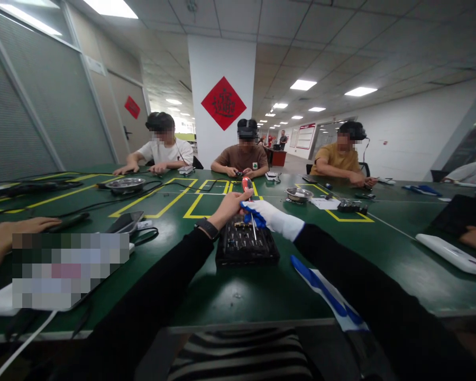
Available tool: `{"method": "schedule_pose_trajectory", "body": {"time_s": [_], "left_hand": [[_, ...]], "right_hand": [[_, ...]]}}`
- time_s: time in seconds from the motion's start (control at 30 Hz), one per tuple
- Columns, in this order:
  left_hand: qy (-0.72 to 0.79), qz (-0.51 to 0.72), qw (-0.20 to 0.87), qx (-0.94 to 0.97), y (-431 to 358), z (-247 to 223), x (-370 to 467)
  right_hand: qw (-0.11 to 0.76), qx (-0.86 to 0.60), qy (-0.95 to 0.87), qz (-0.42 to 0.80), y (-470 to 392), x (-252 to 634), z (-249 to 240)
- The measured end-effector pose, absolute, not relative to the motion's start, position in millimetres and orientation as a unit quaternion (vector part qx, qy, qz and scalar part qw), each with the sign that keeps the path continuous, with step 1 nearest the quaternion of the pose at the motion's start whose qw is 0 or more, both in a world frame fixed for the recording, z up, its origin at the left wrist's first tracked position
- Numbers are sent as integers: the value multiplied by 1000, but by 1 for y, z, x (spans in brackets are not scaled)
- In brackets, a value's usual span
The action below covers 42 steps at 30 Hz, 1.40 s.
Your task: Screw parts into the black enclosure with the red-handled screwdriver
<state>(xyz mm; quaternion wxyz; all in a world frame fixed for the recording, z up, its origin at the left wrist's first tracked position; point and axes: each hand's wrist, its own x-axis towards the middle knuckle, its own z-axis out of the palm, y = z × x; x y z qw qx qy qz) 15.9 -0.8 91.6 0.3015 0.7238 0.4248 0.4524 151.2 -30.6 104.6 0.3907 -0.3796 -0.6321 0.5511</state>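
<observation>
My left hand (230, 207), bare with a dark watch at the wrist, is closed around the lower part of a screwdriver (246, 184) with a red handle. My right hand (266, 214) wears a white and blue glove and is closed at the same screwdriver, just beside my left. The metal shaft points down over a black tray (247, 256) that holds several small metal parts. Both hands are above the back part of this tray. The fingertips partly hide one another.
A blue and white glove (327, 293) lies right of the tray. Metal bowls (299, 194) stand farther back. At the left are a tablet (69, 270), cables and a person's hand (27, 227). Three people sit across the green table (238, 307); others are at the right.
</observation>
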Motion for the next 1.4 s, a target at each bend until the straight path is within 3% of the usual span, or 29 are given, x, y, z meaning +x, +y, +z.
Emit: {"method": "schedule_pose_trajectory", "body": {"time_s": [0.13,0.2,0.27,0.3,0.4,0.73,0.97,1.17,1.4], "left_hand": [[511,423,162,730,-1,77,-3],[587,394,29,706,1,63,-21],[657,337,-50,672,3,47,-37],[677,300,-51,670,5,40,-42],[696,223,9,682,14,24,-47],[645,218,116,723,28,10,-52],[686,230,110,681,46,6,-52],[677,231,107,691,55,-1,-50],[682,223,118,687,60,2,-49]], "right_hand": [[402,-399,-635,526,-3,160,96],[393,-478,-670,411,11,183,94],[320,-580,-710,239,24,207,89],[241,-617,-729,169,29,218,85],[147,-660,-731,94,38,238,68],[-6,-709,-704,-34,33,222,43],[8,-693,-718,-58,35,218,59],[136,-535,-832,-52,48,192,65],[115,-449,-883,-72,60,168,47]]}}
